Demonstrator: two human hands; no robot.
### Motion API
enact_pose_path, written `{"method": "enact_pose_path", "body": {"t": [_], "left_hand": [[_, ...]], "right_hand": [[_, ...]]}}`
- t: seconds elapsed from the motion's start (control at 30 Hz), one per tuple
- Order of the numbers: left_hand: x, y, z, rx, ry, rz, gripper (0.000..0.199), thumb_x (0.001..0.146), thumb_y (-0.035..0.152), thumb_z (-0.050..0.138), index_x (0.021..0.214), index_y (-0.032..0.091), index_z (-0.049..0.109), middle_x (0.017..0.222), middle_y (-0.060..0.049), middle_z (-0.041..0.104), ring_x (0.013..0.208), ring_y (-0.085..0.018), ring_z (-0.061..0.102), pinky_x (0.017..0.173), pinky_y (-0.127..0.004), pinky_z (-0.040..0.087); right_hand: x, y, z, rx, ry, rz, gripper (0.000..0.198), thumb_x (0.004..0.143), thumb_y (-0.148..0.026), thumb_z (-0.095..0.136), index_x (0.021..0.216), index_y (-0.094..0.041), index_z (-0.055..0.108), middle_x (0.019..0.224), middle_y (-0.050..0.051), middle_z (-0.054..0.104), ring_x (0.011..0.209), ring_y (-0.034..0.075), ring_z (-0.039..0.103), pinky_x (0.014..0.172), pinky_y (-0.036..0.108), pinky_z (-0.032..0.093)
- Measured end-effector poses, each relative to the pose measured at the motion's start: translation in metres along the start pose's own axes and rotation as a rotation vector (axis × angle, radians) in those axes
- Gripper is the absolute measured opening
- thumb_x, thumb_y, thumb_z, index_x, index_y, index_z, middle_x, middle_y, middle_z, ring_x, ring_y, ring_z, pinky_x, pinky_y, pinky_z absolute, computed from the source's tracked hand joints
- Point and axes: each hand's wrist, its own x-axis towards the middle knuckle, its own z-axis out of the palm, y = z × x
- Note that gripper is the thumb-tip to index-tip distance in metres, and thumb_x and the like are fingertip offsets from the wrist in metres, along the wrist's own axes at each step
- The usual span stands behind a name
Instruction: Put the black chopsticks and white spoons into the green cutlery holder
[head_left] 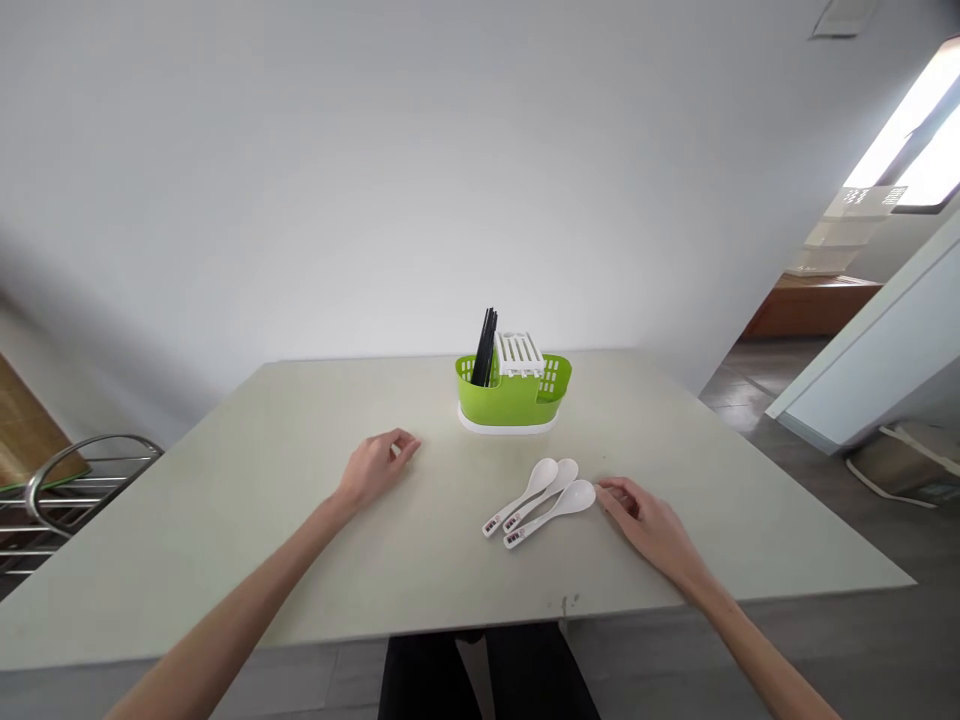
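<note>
My left hand (pixel 378 466) rests on the table left of the green basket, its fingers loosely bent, with a gap at the thumb and nothing held. On the right, my right hand (pixel 651 524) lies on the tabletop, fingers slightly apart and holding nothing. Its fingertips are close to the bowl of the nearest white spoon (pixel 576 497); whether they touch is hard to tell. Two more white spoons (pixel 543 474) lie beside that one, handles toward me with small labels on their ends. Behind them stands a green cutlery basket (pixel 495 405) holding black chopsticks (pixel 485 350) upright in its left compartment.
A white slotted piece (pixel 520 350) tops the basket's middle, and a white base (pixel 508 429) lies under it. The pale table (pixel 315 590) meets a white wall at the back. A metal rack (pixel 82 480) stands at the far left, and a wrapped bundle (pixel 907 465) at the right.
</note>
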Motion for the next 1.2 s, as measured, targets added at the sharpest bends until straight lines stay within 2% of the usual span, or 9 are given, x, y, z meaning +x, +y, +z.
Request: {"method": "enact_pose_path", "body": {"t": [0.13, 0.27, 0.37, 0.5, 0.7, 0.8, 0.93, 1.1, 1.2], "left_hand": [[-0.038, -0.012, 0.013, -0.126, 0.047, -0.078, 0.042, 0.100, 0.059, 0.047, 0.090, 0.025, 0.070, 0.080, -0.002, 0.075, 0.069, -0.020, 0.063, 0.070, -0.031, 0.046], [-0.056, -0.008, 0.017, -0.157, 0.053, -0.032, 0.041, 0.100, 0.058, 0.049, 0.091, 0.024, 0.071, 0.081, -0.003, 0.074, 0.073, -0.021, 0.062, 0.073, -0.033, 0.047], [-0.062, -0.006, 0.018, -0.146, 0.039, 0.024, 0.045, 0.098, 0.062, 0.051, 0.092, 0.024, 0.073, 0.088, -0.007, 0.075, 0.081, -0.025, 0.065, 0.075, -0.035, 0.048], [-0.065, -0.008, 0.019, -0.153, 0.049, 0.021, 0.047, 0.096, 0.065, 0.051, 0.091, 0.024, 0.073, 0.091, -0.008, 0.076, 0.087, -0.027, 0.066, 0.078, -0.036, 0.049], [-0.069, -0.010, 0.021, -0.182, 0.044, 0.007, 0.046, 0.096, 0.064, 0.050, 0.093, 0.024, 0.073, 0.093, -0.010, 0.076, 0.090, -0.028, 0.066, 0.081, -0.039, 0.050], [-0.070, -0.009, 0.021, -0.175, 0.048, 0.015, 0.045, 0.096, 0.062, 0.049, 0.091, 0.024, 0.073, 0.091, -0.009, 0.075, 0.090, -0.028, 0.066, 0.080, -0.039, 0.049], [-0.072, -0.007, 0.021, -0.141, 0.075, 0.040, 0.040, 0.097, 0.057, 0.051, 0.086, 0.025, 0.072, 0.087, -0.008, 0.074, 0.089, -0.028, 0.066, 0.079, -0.038, 0.049], [-0.074, -0.007, 0.021, -0.137, 0.088, 0.066, 0.038, 0.098, 0.054, 0.050, 0.087, 0.024, 0.072, 0.088, -0.009, 0.074, 0.089, -0.028, 0.066, 0.079, -0.039, 0.050], [-0.074, -0.010, 0.022, -0.147, 0.084, 0.074, 0.037, 0.098, 0.053, 0.050, 0.087, 0.024, 0.071, 0.088, -0.009, 0.074, 0.090, -0.028, 0.066, 0.080, -0.039, 0.050]], "right_hand": [[0.000, -0.013, 0.001, -0.069, -0.060, -0.021, 0.048, 0.096, -0.068, 0.048, 0.100, -0.027, 0.072, 0.091, 0.007, 0.078, 0.083, 0.028, 0.070, 0.081, 0.041, 0.051], [0.000, -0.019, 0.003, -0.081, -0.077, -0.040, 0.046, 0.094, -0.067, 0.050, 0.095, -0.026, 0.071, 0.093, 0.008, 0.079, 0.084, 0.028, 0.070, 0.080, 0.040, 0.050], [-0.001, -0.021, 0.005, -0.078, -0.059, -0.028, 0.046, 0.093, -0.066, 0.050, 0.090, -0.026, 0.071, 0.092, 0.008, 0.080, 0.083, 0.028, 0.071, 0.078, 0.040, 0.049], [-0.006, -0.022, 0.008, -0.035, -0.089, -0.024, 0.049, 0.095, -0.068, 0.049, 0.088, -0.025, 0.071, 0.089, 0.008, 0.081, 0.084, 0.028, 0.072, 0.083, 0.040, 0.049], [-0.017, -0.037, 0.009, 0.185, -0.064, -0.013, 0.053, 0.094, -0.073, 0.055, 0.095, -0.023, 0.070, 0.081, 0.007, 0.079, 0.080, 0.026, 0.073, 0.081, 0.037, 0.052], [-0.012, -0.063, 0.002, 0.277, 0.025, -0.056, 0.053, 0.094, -0.074, 0.056, 0.095, -0.022, 0.068, 0.086, 0.009, 0.080, 0.079, 0.024, 0.073, 0.077, 0.035, 0.054], [0.017, -0.122, -0.016, 0.316, 0.218, -0.155, 0.045, 0.097, -0.068, 0.057, 0.093, -0.023, 0.062, 0.095, 0.009, 0.082, 0.077, 0.023, 0.076, 0.075, 0.034, 0.055], [0.078, -0.203, -0.041, -0.099, 0.479, -0.376, 0.026, 0.107, -0.044, 0.049, 0.098, -0.023, 0.062, 0.087, 0.006, 0.081, 0.084, 0.024, 0.076, 0.085, 0.037, 0.051], [0.113, -0.239, -0.047, -0.386, 0.496, -0.428, 0.026, 0.109, -0.036, 0.044, 0.107, -0.019, 0.064, 0.089, 0.010, 0.079, 0.085, 0.029, 0.074, 0.077, 0.037, 0.049]]}}
